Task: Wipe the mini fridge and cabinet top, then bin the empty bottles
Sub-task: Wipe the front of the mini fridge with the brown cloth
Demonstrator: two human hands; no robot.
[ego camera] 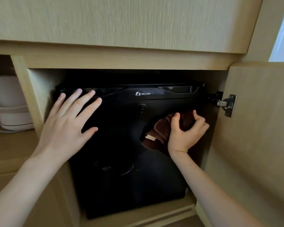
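Black mini fridge (115, 125), door closed, fills the centre of the frame inside a pale wood cabinet (121, 61) niche. WELLWAY logo (143, 93) on its top band. Door surface glossy, dark, faint ring marks lower centre.

Left hand (67, 128): flat on the door's upper left, fingers straight and spread wide.

Right hand (185, 133): centre right, fingers curled, gripping a bunched brown cloth (162, 128) against the door.

Cabinet door (256, 128) swung open at right; metal hinge (228, 104) exposed. White appliance (8, 102) in the left compartment, type unclear. Daylight strip, upper right corner
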